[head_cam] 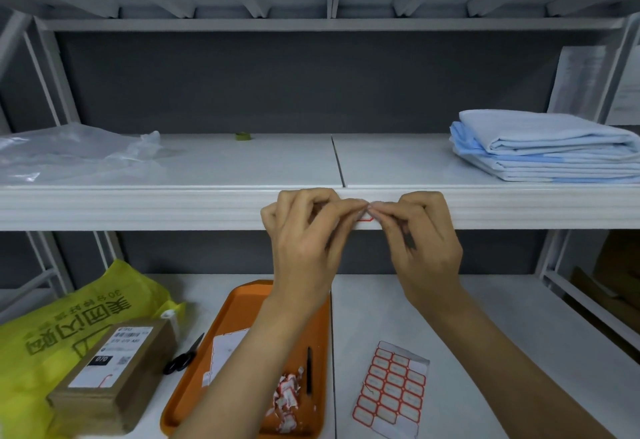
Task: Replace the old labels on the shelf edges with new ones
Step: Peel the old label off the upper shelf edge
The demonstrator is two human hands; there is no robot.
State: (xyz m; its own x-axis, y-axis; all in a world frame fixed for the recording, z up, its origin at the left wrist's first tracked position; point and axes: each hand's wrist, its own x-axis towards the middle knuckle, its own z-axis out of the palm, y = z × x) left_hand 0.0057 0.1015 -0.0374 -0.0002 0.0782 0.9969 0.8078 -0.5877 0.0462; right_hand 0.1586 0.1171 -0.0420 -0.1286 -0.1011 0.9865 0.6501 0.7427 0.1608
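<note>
The left hand (pixel 304 231) and right hand (pixel 420 234) pinch the label (pixel 365 220) between them on the shelf edge (pixel 173 206), perhaps peeling: pull slowly, flat.

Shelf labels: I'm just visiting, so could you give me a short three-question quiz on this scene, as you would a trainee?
1. True or false: the left hand and the right hand both pinch at the red-edged label on the shelf edge.
2. Where do the torn scraps lie? A: in the orange tray. B: in a bucket. C: on the floor.
3. Fill in: the sheet of labels lies to the ___ of the tray.

Key: 1 true; 2 A; 3 right.
</note>
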